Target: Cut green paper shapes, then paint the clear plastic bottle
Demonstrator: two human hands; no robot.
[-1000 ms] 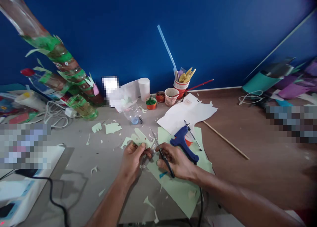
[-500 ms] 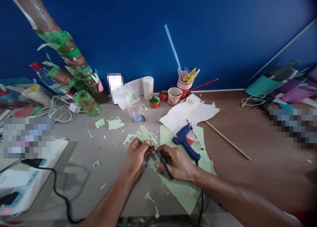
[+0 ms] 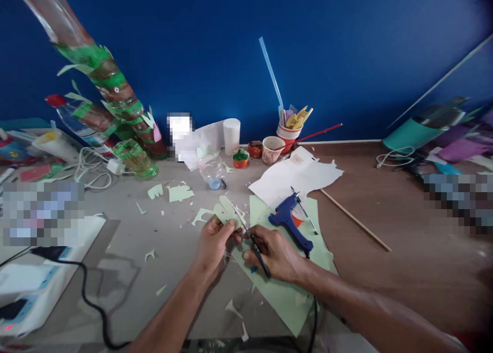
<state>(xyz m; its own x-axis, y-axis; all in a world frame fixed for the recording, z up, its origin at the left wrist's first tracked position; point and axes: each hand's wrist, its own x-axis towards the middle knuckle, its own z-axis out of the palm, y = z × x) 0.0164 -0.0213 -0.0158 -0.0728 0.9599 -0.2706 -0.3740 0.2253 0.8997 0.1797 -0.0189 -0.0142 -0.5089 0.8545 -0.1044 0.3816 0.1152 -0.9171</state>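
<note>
Pinched between the thumb and fingers of my left hand (image 3: 215, 240) is a pale green paper piece (image 3: 226, 211) with rounded, finger-like lobes. My right hand (image 3: 275, 250) is closed around the black handles of a pair of scissors (image 3: 259, 253). The scissors' blades point up and left, lying against the right edge of the paper piece. Beneath my right hand spreads a larger pale green sheet (image 3: 292, 312). A blue glue gun (image 3: 289, 222) rests on that sheet, just beyond my right hand. Green paper cut-outs (image 3: 180, 192) and small scraps lie left of my hands.
A clear plastic bottle piece (image 3: 211, 173), a cup of green paint (image 3: 241, 159) and paper cups (image 3: 273, 150) stand along the back. A wooden stick (image 3: 356, 220) lies at right. Painted bottles (image 3: 121, 96) rise at left, above a power strip (image 3: 46, 286) and black cable (image 3: 96, 307).
Both hands stay in nearly the same place, with the paper piece and the scissors still held. The whole view has shifted very slightly.
</note>
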